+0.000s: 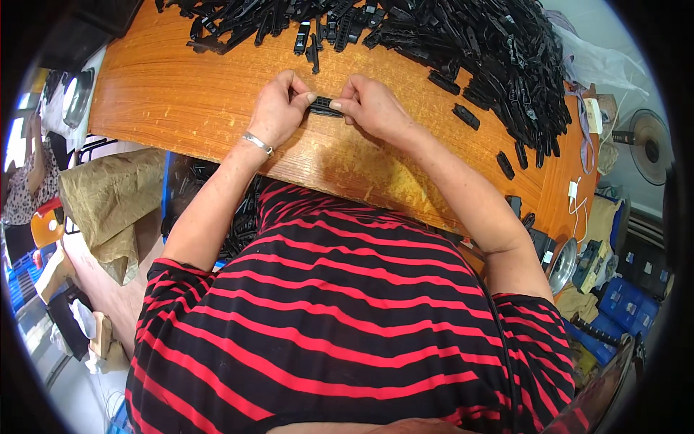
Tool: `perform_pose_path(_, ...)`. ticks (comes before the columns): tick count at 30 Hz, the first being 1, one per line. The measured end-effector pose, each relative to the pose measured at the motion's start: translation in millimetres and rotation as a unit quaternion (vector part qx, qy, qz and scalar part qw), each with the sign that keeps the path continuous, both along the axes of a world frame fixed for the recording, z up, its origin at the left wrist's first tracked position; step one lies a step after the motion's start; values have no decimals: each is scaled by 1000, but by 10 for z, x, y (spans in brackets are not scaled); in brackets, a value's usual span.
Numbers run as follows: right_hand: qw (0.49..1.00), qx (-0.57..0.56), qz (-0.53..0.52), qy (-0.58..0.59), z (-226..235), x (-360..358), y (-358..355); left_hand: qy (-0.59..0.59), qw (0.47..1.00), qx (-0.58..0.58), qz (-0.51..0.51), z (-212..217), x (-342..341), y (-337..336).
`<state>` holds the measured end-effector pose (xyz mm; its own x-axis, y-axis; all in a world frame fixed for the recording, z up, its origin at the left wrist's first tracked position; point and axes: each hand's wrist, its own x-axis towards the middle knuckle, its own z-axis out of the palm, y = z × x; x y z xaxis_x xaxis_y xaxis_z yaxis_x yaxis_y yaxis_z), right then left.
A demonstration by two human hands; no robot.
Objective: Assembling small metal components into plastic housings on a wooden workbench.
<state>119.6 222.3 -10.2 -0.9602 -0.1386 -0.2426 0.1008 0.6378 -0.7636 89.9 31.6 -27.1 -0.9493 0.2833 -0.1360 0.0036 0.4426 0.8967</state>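
A small, long black plastic part (324, 111) with slots along it is held level just over the wooden table (210, 94). Its left end is pinched between the thumb and fingers of my left hand (277, 110); a silver bracelet is on that wrist. My right hand (379, 110) grips the other end in the same way. Part of the piece is hidden behind my fingertips. Just beyond my hands lie a thin black piece (312, 55) and a black clip-like piece (301, 37) with a light patch.
A big heap of black plastic parts (499, 65) covers the table's far and right side. Loose black pieces (466, 116) lie near my right forearm. Brown paper sacking (108, 195) hangs off at the left, where another person (32, 173) is partly visible. A fan (649, 147) stands at right.
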Motion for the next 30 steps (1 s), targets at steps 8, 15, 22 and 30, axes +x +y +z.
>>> perform_pose_path(8,993,109,22,34,47,-26,-54,51,998,-16,-30,-101,-28,-29)
perform_pose_path(15,995,99,4,27,29,43,-88,-5,999,-23,-46,-99,-64,-135)
perform_pose_path(22,995,93,-16,21,150,124,219,-36,992,-74,-97,244,210,-1527)
perform_pose_path(30,893,323,-92,301,8,-487,780,89,992,-84,33,277,-2,-1275)
